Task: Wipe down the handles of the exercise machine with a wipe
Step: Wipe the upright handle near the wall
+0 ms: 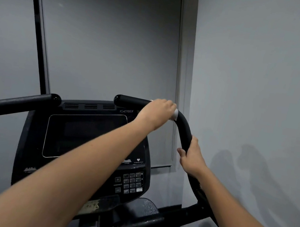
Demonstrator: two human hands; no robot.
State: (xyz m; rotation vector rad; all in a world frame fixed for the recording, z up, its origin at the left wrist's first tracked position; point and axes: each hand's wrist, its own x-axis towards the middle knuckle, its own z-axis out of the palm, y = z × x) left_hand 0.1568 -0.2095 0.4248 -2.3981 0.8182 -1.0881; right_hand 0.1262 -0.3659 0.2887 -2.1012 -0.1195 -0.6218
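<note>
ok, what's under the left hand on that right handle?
A white wipe shows at the edges of the left hand, pressed onto the right handle at its bend. Most of the wipe is covered by the hand. The right hand grips the handle lower down.

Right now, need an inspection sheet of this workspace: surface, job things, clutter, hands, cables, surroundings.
Surface: no table; dark console with blank screen and keypad.
Job's things: white wipe wrapped on the bend of the right handle; left handle untouched by either hand.
Clutter: nothing seen.
Hands: left hand grips the wipe around the right handle; right hand grips the same handle lower down.
Cables: nothing seen.
Surroundings: grey roller blind ahead, pale wall at right.
</note>
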